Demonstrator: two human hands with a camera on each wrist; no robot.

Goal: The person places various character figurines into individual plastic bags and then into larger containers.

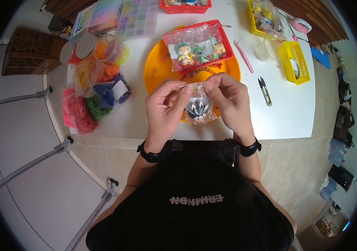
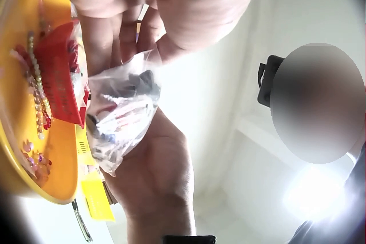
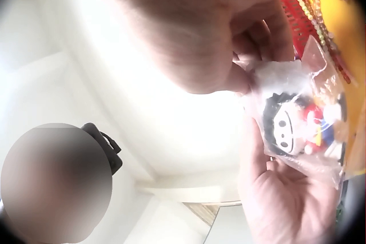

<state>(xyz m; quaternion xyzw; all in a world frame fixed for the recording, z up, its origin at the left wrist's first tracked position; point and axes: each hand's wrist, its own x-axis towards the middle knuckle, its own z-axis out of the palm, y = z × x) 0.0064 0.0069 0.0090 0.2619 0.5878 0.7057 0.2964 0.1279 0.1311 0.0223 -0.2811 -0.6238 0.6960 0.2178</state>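
Observation:
A small clear plastic bag [image 1: 199,109] holds a figurine with black hair, a white face and red and blue clothing, seen closest in the right wrist view [image 3: 286,127]. My left hand [image 1: 165,109] pinches the bag's top left edge between thumb and fingers. At the top right edge, my right hand [image 1: 231,102] pinches it the same way. The bag hangs between both hands over the front of an orange tray [image 1: 151,69]. Behind it a red basket [image 1: 227,44] bears a larger clear bag [image 1: 195,52] with more figurines.
Beaded strands [image 2: 38,84] lie in the tray. Snips [image 1: 265,91] and a pink pen [image 1: 244,57] lie to the right, near a yellow basket [image 1: 305,75] and a clear cup [image 1: 266,51]. Bags of coloured material [image 1: 99,106], jars [image 1: 87,45] and compartment boxes [image 1: 136,19] stand left.

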